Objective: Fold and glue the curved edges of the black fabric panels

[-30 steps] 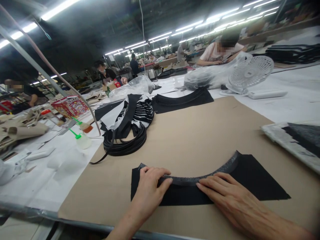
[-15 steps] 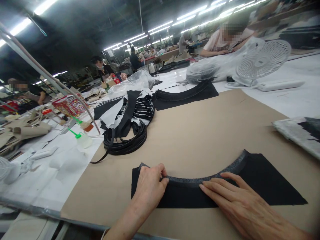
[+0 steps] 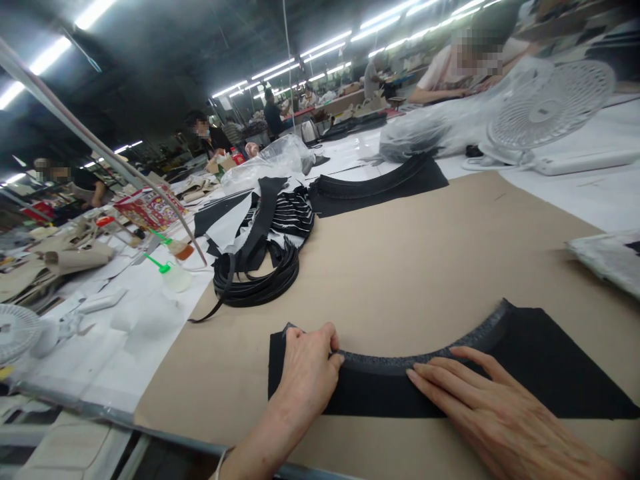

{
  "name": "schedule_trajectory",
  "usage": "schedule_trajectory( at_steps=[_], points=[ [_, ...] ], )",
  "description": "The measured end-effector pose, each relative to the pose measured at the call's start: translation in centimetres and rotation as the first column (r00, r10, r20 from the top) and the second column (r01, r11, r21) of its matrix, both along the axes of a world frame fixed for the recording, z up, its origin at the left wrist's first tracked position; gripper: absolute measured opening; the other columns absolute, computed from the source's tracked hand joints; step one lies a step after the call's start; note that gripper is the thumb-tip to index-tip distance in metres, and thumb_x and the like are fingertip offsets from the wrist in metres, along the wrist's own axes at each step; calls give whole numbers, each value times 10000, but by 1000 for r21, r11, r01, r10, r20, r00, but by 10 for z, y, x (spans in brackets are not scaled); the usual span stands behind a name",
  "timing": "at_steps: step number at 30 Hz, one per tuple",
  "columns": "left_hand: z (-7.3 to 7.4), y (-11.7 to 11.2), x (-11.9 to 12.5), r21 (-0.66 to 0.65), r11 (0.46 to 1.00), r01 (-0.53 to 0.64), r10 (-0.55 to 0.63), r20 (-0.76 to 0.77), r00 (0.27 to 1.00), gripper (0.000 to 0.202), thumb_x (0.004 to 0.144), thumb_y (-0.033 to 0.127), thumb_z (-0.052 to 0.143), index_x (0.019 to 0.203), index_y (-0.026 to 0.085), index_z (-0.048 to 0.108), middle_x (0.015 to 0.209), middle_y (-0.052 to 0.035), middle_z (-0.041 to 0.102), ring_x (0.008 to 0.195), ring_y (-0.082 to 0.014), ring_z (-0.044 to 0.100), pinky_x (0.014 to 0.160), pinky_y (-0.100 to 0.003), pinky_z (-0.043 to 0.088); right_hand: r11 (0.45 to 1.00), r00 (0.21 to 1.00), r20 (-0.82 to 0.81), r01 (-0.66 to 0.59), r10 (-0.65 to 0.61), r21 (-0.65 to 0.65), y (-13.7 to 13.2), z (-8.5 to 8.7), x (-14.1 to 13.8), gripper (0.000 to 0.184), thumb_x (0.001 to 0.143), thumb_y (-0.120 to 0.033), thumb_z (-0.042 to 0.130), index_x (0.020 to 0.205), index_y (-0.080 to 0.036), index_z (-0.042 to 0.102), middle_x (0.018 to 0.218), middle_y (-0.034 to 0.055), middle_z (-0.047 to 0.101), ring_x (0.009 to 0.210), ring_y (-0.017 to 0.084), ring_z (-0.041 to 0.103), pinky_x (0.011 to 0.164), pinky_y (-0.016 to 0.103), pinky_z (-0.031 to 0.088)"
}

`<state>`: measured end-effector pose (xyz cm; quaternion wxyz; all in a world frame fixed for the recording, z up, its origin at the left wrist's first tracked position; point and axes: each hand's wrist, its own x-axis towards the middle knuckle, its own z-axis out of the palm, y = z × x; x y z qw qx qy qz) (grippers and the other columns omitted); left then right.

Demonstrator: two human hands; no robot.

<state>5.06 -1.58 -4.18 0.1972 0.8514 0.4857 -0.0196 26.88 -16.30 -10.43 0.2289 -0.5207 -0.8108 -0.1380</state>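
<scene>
A black fabric piece (image 3: 380, 397) with a concave upper edge lies flat before me, its edge lined by a grey, speckled strip (image 3: 385, 361). My left hand (image 3: 313, 363) is closed at the left end of the curve, thumb and bent fingers pinching the strip's edge. Farther right, my right hand (image 3: 480, 390) rests flat, its fingers stretched over the fabric just below the strip. Parts of the curve are hidden beneath both hands.
Brown board (image 3: 400, 267) covers the table under the fabric. Beyond lie a coil of black cord (image 3: 257, 287), black and white scraps (image 3: 270, 213) and another curved black piece (image 3: 380, 187). A white fan (image 3: 550, 107) stands back right; green-tipped bottles (image 3: 175, 277) stand left. Co-workers sit farther off.
The view has turned slightly left, so the scene sits a little farther right. Both hands keep nearly the same places on the black fabric piece.
</scene>
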Motion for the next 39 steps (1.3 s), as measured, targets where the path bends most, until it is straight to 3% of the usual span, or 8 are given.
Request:
schedule_trajectory(
  at_steps=[5, 9, 13, 17, 26, 32, 36, 39],
  points=[
    [2, 1, 6, 20, 999, 43, -42, -40, 998, 73, 791, 181, 621, 805, 216, 558, 703, 26, 663, 714, -184, 603, 857, -379, 293, 999, 998, -57, 40, -40, 7, 8, 18, -9, 447, 829, -4, 358, 1093, -230, 640, 1003, 9, 685, 893, 177, 603, 931, 386, 357],
    [5, -2, 10, 53, 996, 68, -65, -61, 996, 87, 791, 165, 616, 822, 212, 550, 719, 10, 675, 758, -207, 633, 859, -391, 280, 996, 997, -59, -57, 53, -63, 25, 33, -34, 463, 769, 9, 414, 1134, -205, 603, 990, 31, 656, 838, 180, 568, 818, 331, 416],
    [5, -4, 9, 84, 995, 52, -46, -69, 997, 75, 798, 181, 615, 813, 206, 546, 723, -4, 674, 764, -225, 637, 835, -395, 279, 981, 995, -8, -101, 101, -164, 40, 18, -58, 466, 767, -22, 482, 1206, -161, 553, 1009, 49, 621, 872, 203, 552, 838, 356, 440],
    [3, 0, 1, 87, 996, 17, -14, -35, 999, 103, 799, 243, 642, 852, 214, 558, 752, 7, 677, 800, -221, 627, 847, -395, 272, 985, 997, 36, -65, 72, -158, 45, 1, -64, 458, 777, 3, 454, 1205, -135, 539, 971, 51, 594, 855, 208, 549, 855, 385, 447],
    [21, 34, -32, -14, 999, -29, 30, 12, 999, 55, 791, 228, 642, 738, 230, 626, 755, 54, 693, 794, -164, 614, 837, -360, 274, 993, 993, -64, -99, 95, -67, 45, 13, -66, 466, 777, 63, 362, 1156, -139, 545, 962, 28, 598, 913, 178, 570, 1013, 397, 394],
    [11, 44, -36, -45, 997, -56, 58, 27, 998, 72, 772, 177, 636, 727, 233, 632, 759, 56, 695, 789, -153, 619, 774, -306, 313, 998, 993, -92, -70, 70, 12, 46, 9, -65, 457, 771, 62, 374, 1117, -165, 568, 983, 27, 640, 930, 167, 593, 1001, 361, 423],
    [4, 44, -37, -41, 997, -70, 72, 42, 997, 79, 758, 160, 636, 743, 230, 603, 758, 53, 683, 779, -157, 612, 757, -295, 321, 997, 995, -76, -55, 59, 52, 45, 4, -64, 528, 772, 79, 350, 1188, -163, 565, 1054, 27, 660, 1000, 160, 596, 1021, 361, 417],
    [2, 42, -37, -30, 996, -81, 82, 47, 995, 91, 755, 159, 636, 751, 226, 574, 748, 52, 672, 772, -162, 606, 788, -309, 313, 993, 996, -78, -43, 52, 112, 45, 15, -63, 534, 768, 92, 318, 1152, -164, 585, 1024, 19, 677, 982, 156, 608, 1014, 347, 425]
  ],
)
